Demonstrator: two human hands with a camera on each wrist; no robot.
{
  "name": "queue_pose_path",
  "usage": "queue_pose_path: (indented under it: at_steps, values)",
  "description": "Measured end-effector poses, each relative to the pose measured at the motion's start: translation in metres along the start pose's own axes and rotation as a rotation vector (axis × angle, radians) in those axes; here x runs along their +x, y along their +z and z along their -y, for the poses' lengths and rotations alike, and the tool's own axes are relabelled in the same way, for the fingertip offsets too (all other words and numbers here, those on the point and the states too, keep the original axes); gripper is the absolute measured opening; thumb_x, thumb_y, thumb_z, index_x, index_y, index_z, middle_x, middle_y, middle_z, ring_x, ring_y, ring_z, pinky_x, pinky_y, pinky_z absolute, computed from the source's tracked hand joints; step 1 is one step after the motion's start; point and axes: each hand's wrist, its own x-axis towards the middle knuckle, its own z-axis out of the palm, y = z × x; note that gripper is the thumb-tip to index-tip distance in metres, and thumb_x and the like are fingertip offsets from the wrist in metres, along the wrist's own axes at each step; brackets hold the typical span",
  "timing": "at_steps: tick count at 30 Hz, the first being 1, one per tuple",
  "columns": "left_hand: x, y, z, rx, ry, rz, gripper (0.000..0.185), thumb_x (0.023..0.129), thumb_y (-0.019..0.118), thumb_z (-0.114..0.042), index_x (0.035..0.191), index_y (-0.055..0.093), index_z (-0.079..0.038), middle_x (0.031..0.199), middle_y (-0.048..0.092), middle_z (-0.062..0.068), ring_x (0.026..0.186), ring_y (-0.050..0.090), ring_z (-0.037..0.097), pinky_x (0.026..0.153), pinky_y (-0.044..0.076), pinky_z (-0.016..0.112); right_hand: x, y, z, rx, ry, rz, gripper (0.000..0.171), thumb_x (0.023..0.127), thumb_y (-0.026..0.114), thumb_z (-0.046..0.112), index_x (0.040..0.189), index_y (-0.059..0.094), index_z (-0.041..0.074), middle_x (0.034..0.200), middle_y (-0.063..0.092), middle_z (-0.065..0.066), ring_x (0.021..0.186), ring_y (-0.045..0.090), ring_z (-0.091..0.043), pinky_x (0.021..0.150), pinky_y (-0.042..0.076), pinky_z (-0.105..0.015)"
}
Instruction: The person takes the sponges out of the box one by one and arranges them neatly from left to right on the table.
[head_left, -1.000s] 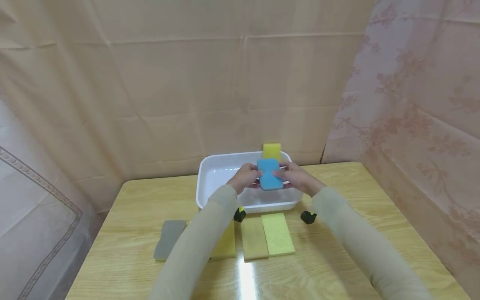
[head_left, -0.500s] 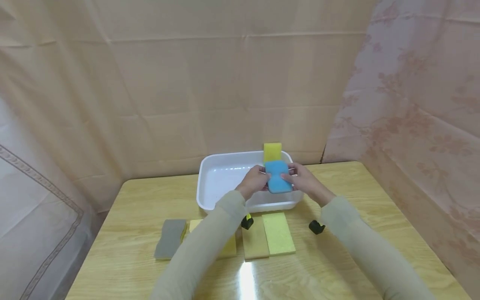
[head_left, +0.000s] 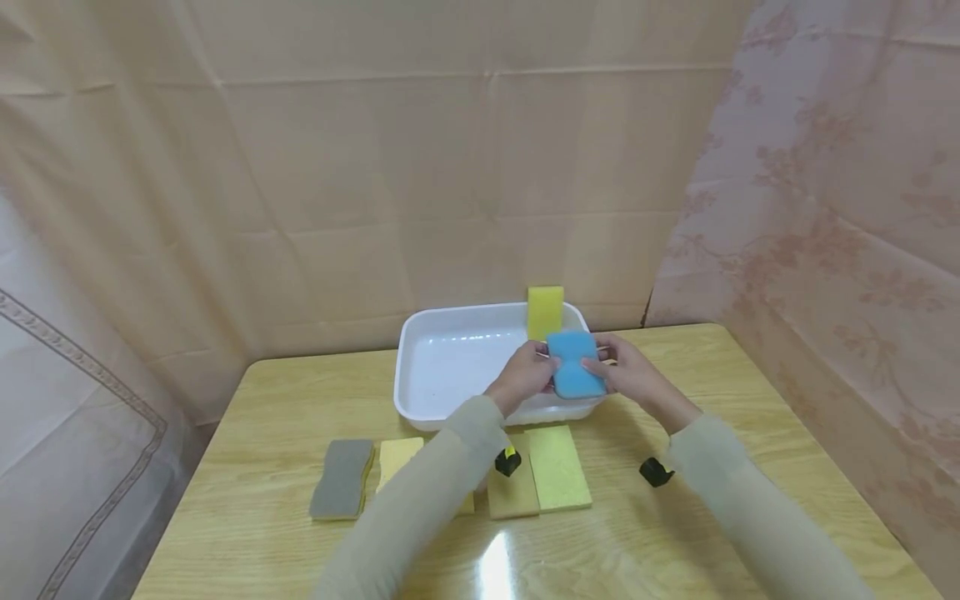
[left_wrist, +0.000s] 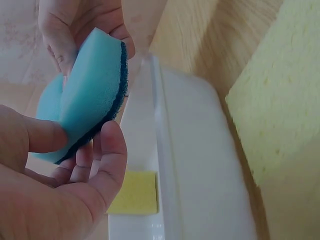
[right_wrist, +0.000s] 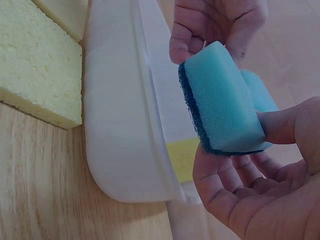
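Left hand (head_left: 525, 379) and right hand (head_left: 628, 372) raised, fingers curled, facing.

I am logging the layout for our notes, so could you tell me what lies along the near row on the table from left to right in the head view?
Grey sponge → pale yellow sponge, partly behind the left sleeve → tan sponge → yellow-green sponge.

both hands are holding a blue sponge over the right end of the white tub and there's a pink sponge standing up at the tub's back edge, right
Nearly. Both hands, left hand and right hand, do hold the blue sponge over the right end of the white tub. But the sponge standing at the tub's back edge is yellow, not pink, as the head view shows.
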Motion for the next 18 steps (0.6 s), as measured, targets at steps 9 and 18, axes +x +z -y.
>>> queue_pose_path:
  at_steps: [9, 18]
  values:
    - [-0.007, 0.015, 0.007, -0.009, 0.045, 0.011, 0.033, 0.104, 0.056, -0.017, 0.13, 0.051, 0.003, 0.111, 0.062, 0.012, 0.089, 0.065, 0.02, 0.077, 0.059, 0.032, -0.018, -0.005, -0.011, -0.008, -0.023, -0.001, 0.061, 0.105, 0.058, 0.027, 0.15, 0.032, -0.005, 0.133, 0.048, -0.027, 0.113, 0.056, -0.035, 0.08, 0.057, -0.035]
    - [-0.014, 0.031, 0.016, 0.023, 0.058, -0.003, 0.032, 0.104, 0.058, -0.02, 0.13, 0.052, -0.002, 0.111, 0.064, 0.01, 0.084, 0.066, 0.018, 0.08, 0.059, 0.038, -0.032, -0.009, -0.023, -0.014, -0.025, -0.004, 0.065, 0.104, 0.059, 0.028, 0.15, 0.03, -0.007, 0.134, 0.048, -0.029, 0.114, 0.056, -0.037, 0.08, 0.056, -0.035]
